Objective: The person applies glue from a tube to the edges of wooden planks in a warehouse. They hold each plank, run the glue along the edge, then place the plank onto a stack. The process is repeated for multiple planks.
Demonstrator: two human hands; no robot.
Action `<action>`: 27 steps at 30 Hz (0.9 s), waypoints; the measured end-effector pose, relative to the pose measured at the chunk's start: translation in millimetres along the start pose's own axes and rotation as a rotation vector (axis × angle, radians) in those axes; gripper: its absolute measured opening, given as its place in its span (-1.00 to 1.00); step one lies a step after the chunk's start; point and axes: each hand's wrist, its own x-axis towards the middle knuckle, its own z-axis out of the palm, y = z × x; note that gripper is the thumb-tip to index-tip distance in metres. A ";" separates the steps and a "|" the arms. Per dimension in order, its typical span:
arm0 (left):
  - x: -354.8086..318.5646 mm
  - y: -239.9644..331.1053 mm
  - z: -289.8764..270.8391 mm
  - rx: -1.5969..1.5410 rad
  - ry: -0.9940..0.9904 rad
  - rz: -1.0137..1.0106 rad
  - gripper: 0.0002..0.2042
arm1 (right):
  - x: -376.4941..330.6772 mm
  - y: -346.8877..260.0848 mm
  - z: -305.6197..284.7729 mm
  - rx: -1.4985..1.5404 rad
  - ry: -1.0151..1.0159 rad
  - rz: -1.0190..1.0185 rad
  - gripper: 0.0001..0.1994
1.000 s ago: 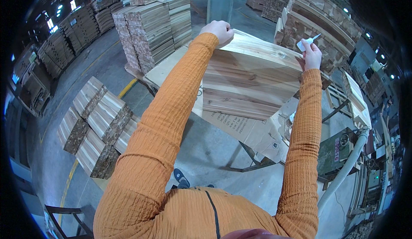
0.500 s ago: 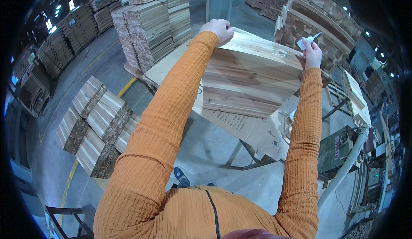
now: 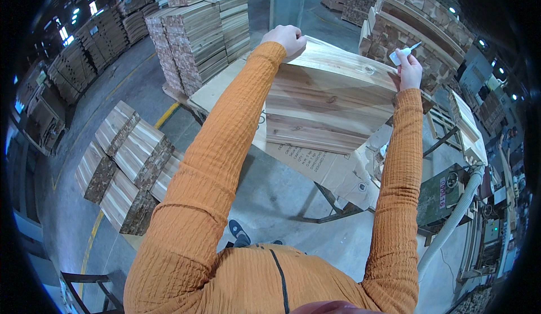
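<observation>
A wooden panel (image 3: pixel 327 108) with brown and pale stripes is in front of me, its pale far edge (image 3: pixel 338 58) turned up to view. At the panel's far left corner, my left hand (image 3: pixel 286 39) is closed with its fingers curled over the edge; the fingertips are partly hidden. Near the far right corner, my right hand (image 3: pixel 410 73) pinches a small white squeeze bottle (image 3: pixel 399 57) with a thin nozzle, which points up and to the right. Under the panel lies a printed cardboard sheet (image 3: pixel 304 164) on a work table.
Stacked boards (image 3: pixel 200 38) stand on a pallet beyond the table at the left. Shorter wood blocks (image 3: pixel 132 147) are piled on the floor at my left. On the right are a green machine (image 3: pixel 442 198) with a pale hose (image 3: pixel 459 215) and a tall wood stack (image 3: pixel 420 32).
</observation>
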 end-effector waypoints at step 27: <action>-40.2 25.5 2.3 0.160 0.066 0.002 -0.48 | -1.5 -5.6 -14.8 -0.085 -0.292 -0.038 -0.78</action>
